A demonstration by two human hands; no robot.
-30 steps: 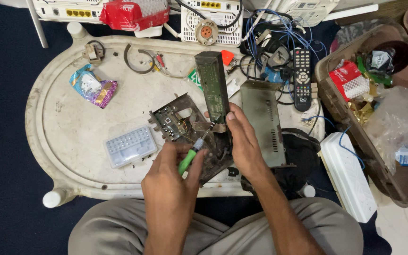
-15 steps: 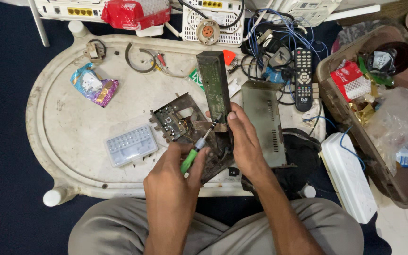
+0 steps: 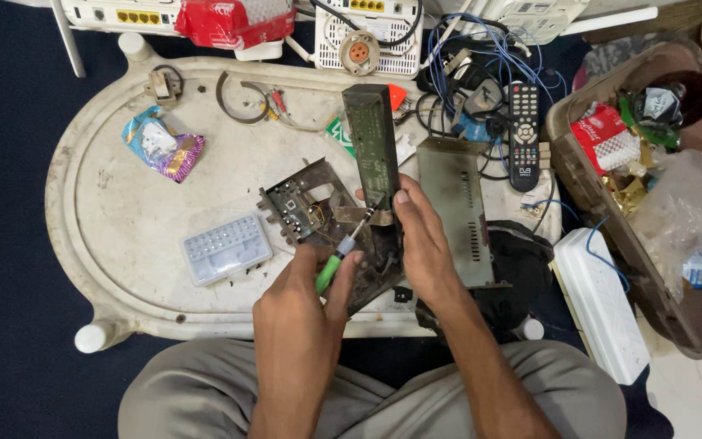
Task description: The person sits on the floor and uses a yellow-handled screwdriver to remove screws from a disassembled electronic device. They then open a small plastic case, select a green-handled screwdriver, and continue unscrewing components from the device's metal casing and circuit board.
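The left hand point(image 3: 302, 313) has its fingers wrapped around a green-handled screwdriver point(image 3: 343, 254), whose shaft slants up and to the right from the fist, its tip on the opened metal chassis point(image 3: 322, 215) at the middle of the white oval bench point(image 3: 123, 203). The right hand point(image 3: 426, 244), the nearer to that tip, pinches the lower end of a long dark front panel point(image 3: 371, 142), which stands up from the chassis and runs straight away from the person. A clear bit case point(image 3: 225, 248) lies left of the chassis, a grey metal cover point(image 3: 452, 207) right.

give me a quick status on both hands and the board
Left hand gripping green screwdriver, tip at dark circuit board. Right hand steadying board upright. Metal chassis beneath.
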